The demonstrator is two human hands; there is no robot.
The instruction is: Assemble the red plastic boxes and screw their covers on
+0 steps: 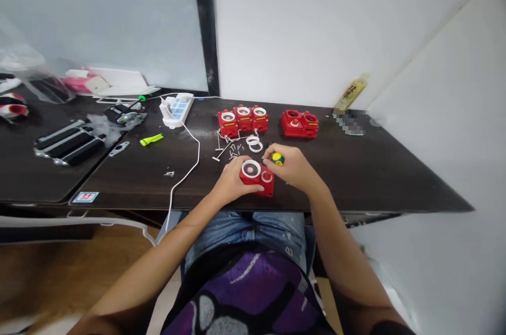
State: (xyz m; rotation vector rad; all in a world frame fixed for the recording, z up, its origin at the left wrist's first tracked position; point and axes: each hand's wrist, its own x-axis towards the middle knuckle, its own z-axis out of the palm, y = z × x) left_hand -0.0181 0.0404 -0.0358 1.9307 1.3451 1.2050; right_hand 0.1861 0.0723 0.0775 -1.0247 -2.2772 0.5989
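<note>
Box (pixel 261 180), red, thick white ring (pixel 250 176), seemingly plastic

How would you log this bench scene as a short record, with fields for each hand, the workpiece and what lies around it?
Left hand: the left hand steadies the red unit on the dark table
Right hand: the right hand grips a yellow-and-green tool beside that unit; its tip is too small to make out
Workpiece: a white ring encircles its dark round opening
Behind the hands: loose white rings, three ringed red units
Far left: power strip
Far right: bottle
</note>
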